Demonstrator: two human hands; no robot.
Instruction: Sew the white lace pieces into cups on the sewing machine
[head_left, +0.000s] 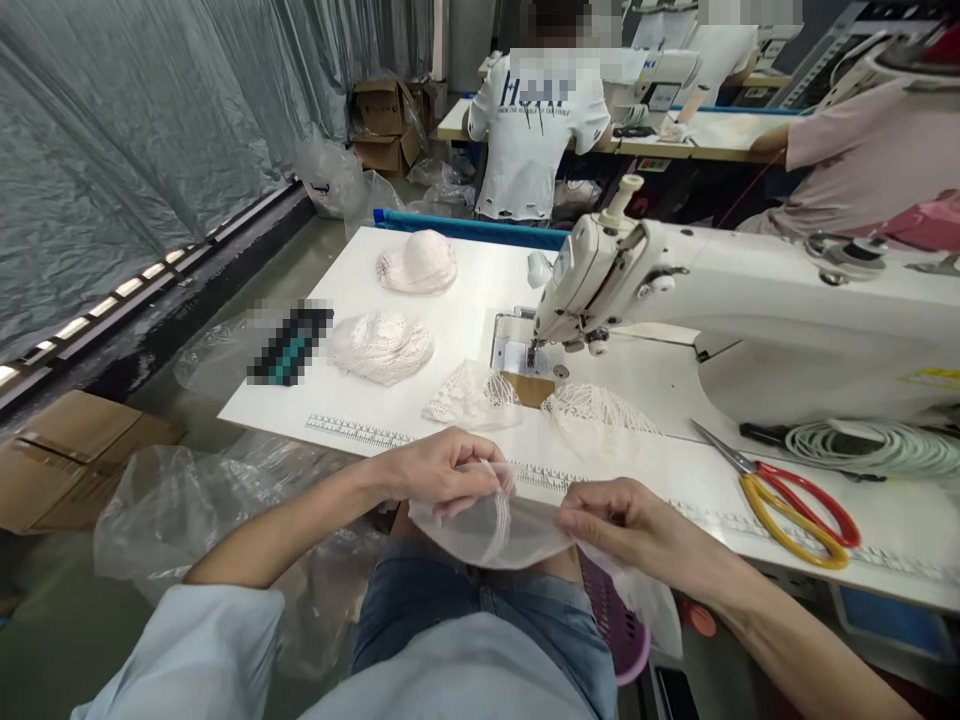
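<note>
A sheer white piece of mesh fabric (469,530) with a stitched seam is stretched between my hands, just off the table's front edge. My left hand (450,475) pinches it near the seam. At its other end, my right hand (619,515) has thumb and fingers closed on the cloth. Two white lace pieces, one on the left (474,393) and one on the right (596,410), lie on the table (285,400) just beyond my hands. Behind them stands a white sewing machine (750,270), its needle area over the metal plate.
Scissors (795,510) with red and yellow handles and a coil of pale cord (862,445) lie at the right. Stacked lace cups (386,345) and another cup pile (420,262) sit at the left. A purple basket (622,630) is below. Co-workers sit beyond.
</note>
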